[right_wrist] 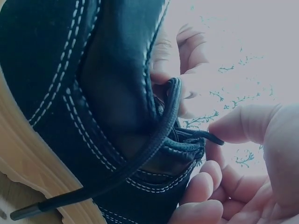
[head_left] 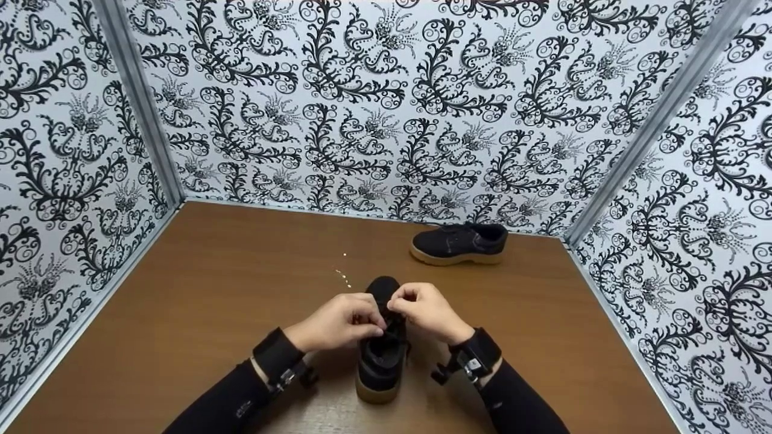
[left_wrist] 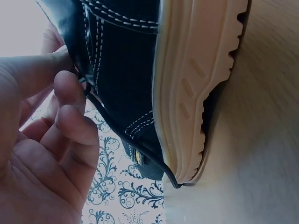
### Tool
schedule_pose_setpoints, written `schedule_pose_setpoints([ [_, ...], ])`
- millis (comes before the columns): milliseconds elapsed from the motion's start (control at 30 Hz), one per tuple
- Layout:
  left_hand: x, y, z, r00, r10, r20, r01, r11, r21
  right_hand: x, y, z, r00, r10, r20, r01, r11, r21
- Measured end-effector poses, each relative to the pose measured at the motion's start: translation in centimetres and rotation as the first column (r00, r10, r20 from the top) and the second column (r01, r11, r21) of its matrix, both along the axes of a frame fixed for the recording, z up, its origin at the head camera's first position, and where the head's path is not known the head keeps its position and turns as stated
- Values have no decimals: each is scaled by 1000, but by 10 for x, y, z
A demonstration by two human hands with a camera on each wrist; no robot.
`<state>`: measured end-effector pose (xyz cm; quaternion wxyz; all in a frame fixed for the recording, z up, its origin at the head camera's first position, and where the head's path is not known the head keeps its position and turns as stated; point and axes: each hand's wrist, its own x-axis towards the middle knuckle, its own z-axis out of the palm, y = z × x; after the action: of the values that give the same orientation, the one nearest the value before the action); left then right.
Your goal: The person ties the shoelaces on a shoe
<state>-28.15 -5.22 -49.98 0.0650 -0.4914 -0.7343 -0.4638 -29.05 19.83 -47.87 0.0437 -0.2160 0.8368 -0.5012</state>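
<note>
A black shoe (head_left: 379,377) with white stitching and a tan sole stands on the table, toe pointing away. Both hands meet over its lacing. My right hand (head_left: 431,310) pinches a short stretch of black shoelace (right_wrist: 210,136) between thumb and forefinger, its other fingers curled beside the shoe. On the other side, my left hand (head_left: 338,322) has curled fingers at the lace (left_wrist: 110,123) by the top eyelets; the shoe edge hides its fingertips. One lace end with a dark tip (right_wrist: 28,212) hangs down over the shoe's side.
A second black shoe (head_left: 458,242) with a tan sole lies at the back right of the brown table (head_left: 241,259), toe to the left. Several small pale specks (head_left: 344,278) show on the tabletop left of the near shoe. Patterned walls (head_left: 362,120) enclose the back and sides.
</note>
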Motion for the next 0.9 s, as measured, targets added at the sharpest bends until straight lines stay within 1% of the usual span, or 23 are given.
schedule_pose_setpoints([
  [167, -2, -1, -1, 1000, 3, 3, -4, 1000, 29, 0, 0, 0, 1000, 1, -11, -1, 1000, 6],
  [267, -4, -4, 0, 999, 14, 34, -15, 999, 49, 0, 0, 0, 1000, 5, -10, -5, 1000, 4],
  [333, -5, -6, 0, 997, 39, 69, -43, 997, 59, 0, 0, 1, 1000, 8, -2, -8, 1000, -1],
  [433, -5, -7, 1, 987, 104, 121, -111, 992, 56, 0, 0, 1, 1000, 19, 19, -19, 1000, -20],
  [500, -5, -8, 0, 975, 155, 162, -164, 986, 39, 0, 1, 2, 999, 31, 35, -30, 999, -37],
  [600, -5, -7, -1, 958, 207, 199, -215, 976, 17, -1, 2, 2, 997, 50, 52, -47, 997, -58],
  [667, -6, -6, -2, 951, 227, 212, -233, 972, 6, 0, 4, 2, 998, 55, 43, -52, 997, -55],
  [733, -5, -6, -2, 948, 233, 217, -240, 971, 7, -1, 5, 3, 998, 60, 35, -58, 997, -51],
  [900, -6, -4, -6, 949, 231, 214, -242, 970, 24, -2, 6, 3, 997, 68, 30, -67, 997, -44],
])
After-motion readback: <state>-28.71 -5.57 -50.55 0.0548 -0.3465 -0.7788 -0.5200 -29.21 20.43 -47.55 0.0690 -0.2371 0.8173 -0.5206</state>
